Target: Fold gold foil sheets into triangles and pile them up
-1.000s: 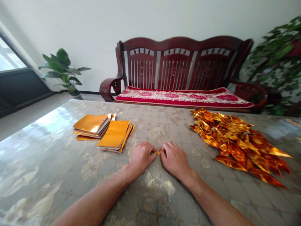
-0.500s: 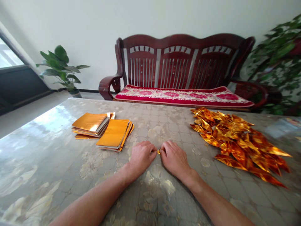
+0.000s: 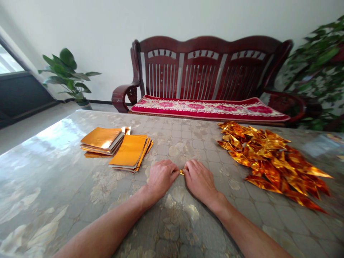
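My left hand [image 3: 162, 176] and my right hand [image 3: 199, 178] meet near the middle of the table, thumbs and fingers pinched together. Between them shows a small bit of gold foil paper [image 3: 182, 172]; both hands grip it, and most of it is hidden under the fingers. Left of my left hand lie two stacks of gold foil sheets, the nearer stack [image 3: 129, 150] overlapping the farther stack [image 3: 101, 137]. A heap of folded gold foil paper pieces [image 3: 268, 154], pointed at the ends, spreads on the right.
The table [image 3: 107, 208] wears a glossy patterned cover. A clear plastic bag [image 3: 319, 145] lies at its right edge. Beyond it stands a dark red wooden bench [image 3: 201, 75] with a red floral mat [image 3: 196, 106]. Potted plants [image 3: 68, 73] flank the bench.
Both hands stay in nearly the same place. Slightly more of the gold foil paper shows between the fingertips. The view has shifted a little.
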A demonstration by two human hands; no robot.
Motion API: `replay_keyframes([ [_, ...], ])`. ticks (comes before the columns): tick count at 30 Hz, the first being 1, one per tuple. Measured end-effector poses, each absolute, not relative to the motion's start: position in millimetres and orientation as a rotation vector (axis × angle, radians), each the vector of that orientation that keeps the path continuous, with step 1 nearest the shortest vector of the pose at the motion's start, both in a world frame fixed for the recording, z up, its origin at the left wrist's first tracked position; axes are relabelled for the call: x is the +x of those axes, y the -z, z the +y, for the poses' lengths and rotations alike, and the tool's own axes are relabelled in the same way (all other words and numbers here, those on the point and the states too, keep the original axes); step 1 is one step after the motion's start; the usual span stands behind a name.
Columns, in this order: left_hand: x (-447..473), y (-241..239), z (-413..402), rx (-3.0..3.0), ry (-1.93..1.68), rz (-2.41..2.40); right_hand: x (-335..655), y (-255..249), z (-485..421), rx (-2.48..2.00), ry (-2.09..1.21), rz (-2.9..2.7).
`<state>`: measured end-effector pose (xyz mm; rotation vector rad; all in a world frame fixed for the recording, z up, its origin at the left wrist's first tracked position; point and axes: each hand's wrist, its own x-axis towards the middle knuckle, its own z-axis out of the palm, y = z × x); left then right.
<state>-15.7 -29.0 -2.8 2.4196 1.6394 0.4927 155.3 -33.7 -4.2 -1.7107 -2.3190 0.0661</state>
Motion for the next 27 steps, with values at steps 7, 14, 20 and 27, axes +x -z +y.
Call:
replay_keyframes([
  [7, -13.7, 1.3, -30.8, 2.528, -0.493, 1.659, 156.2, 4.0, -31.9, -1.680, -0.104, -2.301],
  [14, -12.0, 8.1, -39.1, 2.685, -0.639, 1.573, 156.8, 5.5, -31.0, -1.667, -0.110, -2.295],
  [20, -6.7, 10.2, -48.6, 2.821, -0.374, 1.356, 158.1, 9.2, -28.4, -1.632, -0.165, -2.259],
  [27, -3.5, 4.3, -53.6, 2.818, -0.243, 1.394, 164.8, 9.0, -32.3, -1.565, -0.302, -2.149],
])
